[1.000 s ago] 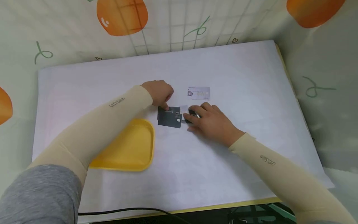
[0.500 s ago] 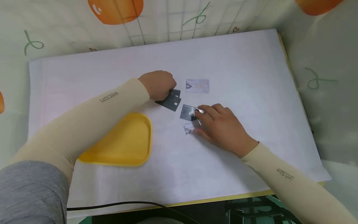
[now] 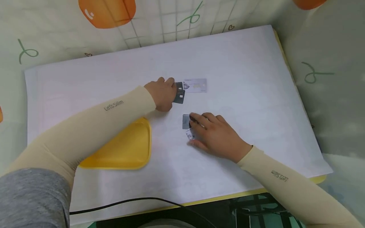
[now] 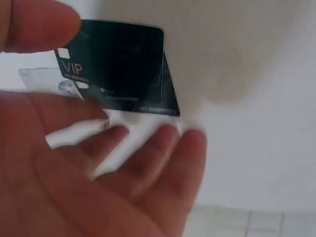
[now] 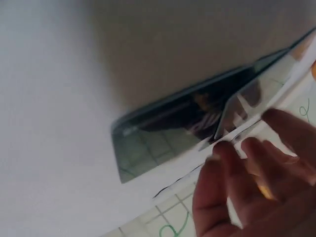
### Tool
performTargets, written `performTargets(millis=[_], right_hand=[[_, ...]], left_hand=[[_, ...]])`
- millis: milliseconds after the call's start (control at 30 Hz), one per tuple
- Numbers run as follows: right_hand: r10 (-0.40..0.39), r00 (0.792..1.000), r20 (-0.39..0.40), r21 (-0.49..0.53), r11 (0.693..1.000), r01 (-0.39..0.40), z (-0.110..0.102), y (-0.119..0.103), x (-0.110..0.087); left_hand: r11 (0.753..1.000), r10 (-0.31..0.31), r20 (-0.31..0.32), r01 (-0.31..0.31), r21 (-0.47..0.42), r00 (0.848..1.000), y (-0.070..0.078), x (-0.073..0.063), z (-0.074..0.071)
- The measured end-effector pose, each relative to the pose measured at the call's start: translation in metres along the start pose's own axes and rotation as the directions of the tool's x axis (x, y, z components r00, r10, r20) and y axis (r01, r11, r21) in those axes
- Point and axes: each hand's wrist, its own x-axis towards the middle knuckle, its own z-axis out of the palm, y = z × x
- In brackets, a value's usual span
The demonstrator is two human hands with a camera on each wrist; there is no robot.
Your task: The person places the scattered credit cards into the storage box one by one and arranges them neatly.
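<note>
Two overlapping black cards (image 3: 179, 97), one lettered VIP, lie under my left hand (image 3: 162, 95). In the left wrist view its thumb overlaps a corner of the black cards (image 4: 118, 64), while its loose fingers spread along the far side. A pale printed card (image 3: 196, 85) lies just right of them. My right hand (image 3: 215, 136) reaches over a dark grey card (image 3: 186, 121) and another pale card (image 3: 189, 135), partly hidden by its fingers. In the right wrist view, bent fingers seem to hold a glossy card (image 5: 254, 98) tilted against a dark card (image 5: 158, 138).
A yellow tray (image 3: 129, 148) stands on the white-covered table (image 3: 242, 76), partly under my left forearm. A black cable (image 3: 137, 199) runs along the near edge. A patterned curtain (image 3: 62, 25) hangs behind the table.
My left hand has slid the black cards away from me, beside the upper pale card, and its fingers have loosened. The grey and lower pale cards now show at my right hand.
</note>
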Motion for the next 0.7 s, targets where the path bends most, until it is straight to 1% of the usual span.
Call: performTargets(millis=[100,200,333,400,467,567,633,700], right_hand=[[0.038,0.999,-0.008,-0.013,0.999,-0.038,-0.004,0.005,0.004],[0.093,0.996,-0.001,-0.044,0.995,-0.093,-0.009,0.014,0.009],[0.151,0.989,0.008,-0.085,0.985,-0.15,-0.015,0.025,0.012],[0.172,0.985,0.011,-0.095,0.981,-0.17,-0.017,0.029,0.012],[0.186,0.982,0.02,-0.091,0.979,-0.184,-0.017,0.032,0.013],[0.187,0.982,0.037,-0.07,0.98,-0.184,-0.014,0.034,0.017],[0.185,0.982,0.048,-0.053,0.982,-0.182,-0.012,0.035,0.02],[0.185,0.981,0.054,-0.034,0.982,-0.184,-0.01,0.035,0.022]], left_hand=[[0.999,0.015,0.01,-0.016,0.048,1.0,0.009,-0.009,0.006],[0.995,0.056,0.048,-0.059,0.077,0.997,0.026,-0.021,0.016],[0.992,0.1,0.082,-0.106,0.069,0.992,0.051,-0.034,0.027],[0.991,0.118,0.09,-0.123,0.054,0.989,0.06,-0.04,0.029],[0.99,0.12,0.094,-0.126,0.061,0.988,0.067,-0.043,0.03],[0.99,0.103,0.085,-0.11,0.089,0.991,0.072,-0.046,0.031],[0.99,0.083,0.061,-0.089,0.114,0.995,0.073,-0.046,0.033],[0.991,0.058,0.019,-0.06,0.123,0.998,0.075,-0.045,0.035]])
